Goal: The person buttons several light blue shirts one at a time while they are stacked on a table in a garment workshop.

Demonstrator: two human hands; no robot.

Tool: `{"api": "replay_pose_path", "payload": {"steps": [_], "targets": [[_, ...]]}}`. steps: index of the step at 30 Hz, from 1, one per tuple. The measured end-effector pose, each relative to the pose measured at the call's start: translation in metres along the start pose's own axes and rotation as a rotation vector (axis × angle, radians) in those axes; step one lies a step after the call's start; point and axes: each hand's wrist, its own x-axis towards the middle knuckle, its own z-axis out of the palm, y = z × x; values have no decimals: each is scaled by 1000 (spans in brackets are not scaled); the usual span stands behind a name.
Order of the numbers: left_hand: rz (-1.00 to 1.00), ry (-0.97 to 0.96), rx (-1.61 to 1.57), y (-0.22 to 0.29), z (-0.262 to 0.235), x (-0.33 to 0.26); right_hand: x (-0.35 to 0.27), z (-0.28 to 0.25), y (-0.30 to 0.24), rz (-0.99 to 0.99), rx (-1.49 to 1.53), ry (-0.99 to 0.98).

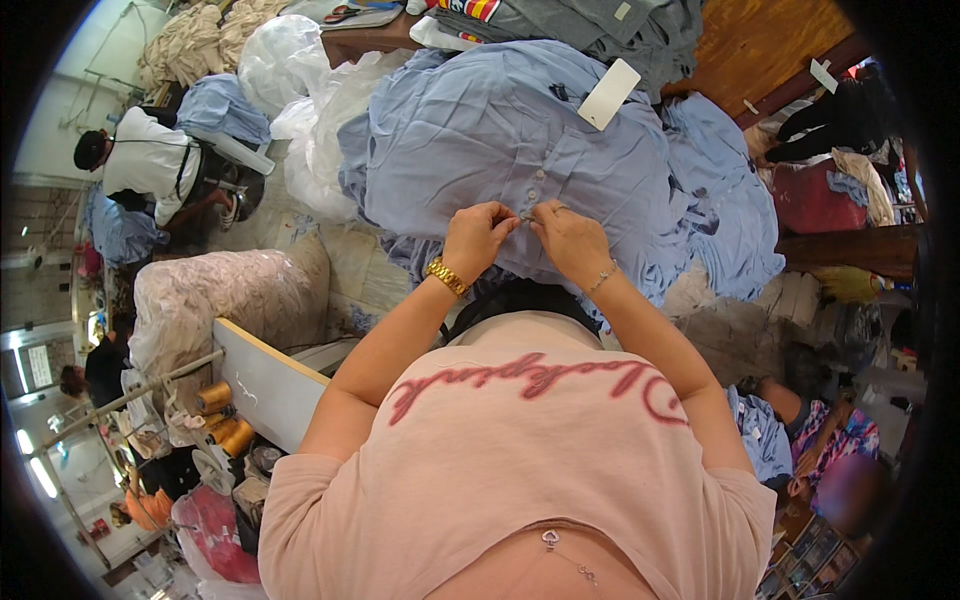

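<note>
A light blue shirt [470,140] lies spread on a heap of similar blue garments in front of me. A white paper tag [608,94] hangs near its collar. My left hand [476,236], with a gold bracelet at the wrist, and my right hand [567,237], with a thin silver bracelet, meet at the shirt's button placket. Both pinch the fabric there, fingertips almost touching. A row of small buttons [533,196] runs up from my fingers.
A wooden table [770,40] carries grey garments [600,25] at the back. Clear plastic bags [300,90] lie left. Orange thread cones [215,398] stand on a machine lower left. A person in white [150,160] works far left; another sits lower right [800,440].
</note>
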Motion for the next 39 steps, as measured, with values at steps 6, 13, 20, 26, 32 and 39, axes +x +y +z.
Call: {"api": "replay_pose_path", "payload": {"steps": [6,13,20,26,32,39], "targets": [[38,-482,646,8,-59,-39,-13,-6,7,83,64,1],[95,-583,703,41,-93,-51,-12,-8,30,227,86,103],[454,-311,567,35,-29,1,27,-5,58,232,34,123],[587,-111,681,16,-2,45,27,7,69,287,163,103],[588,-34,586,27,-1,72,25,0,70,327,278,59],[480,55,564,29,28,138,20,0,76,383,535,166]]}}
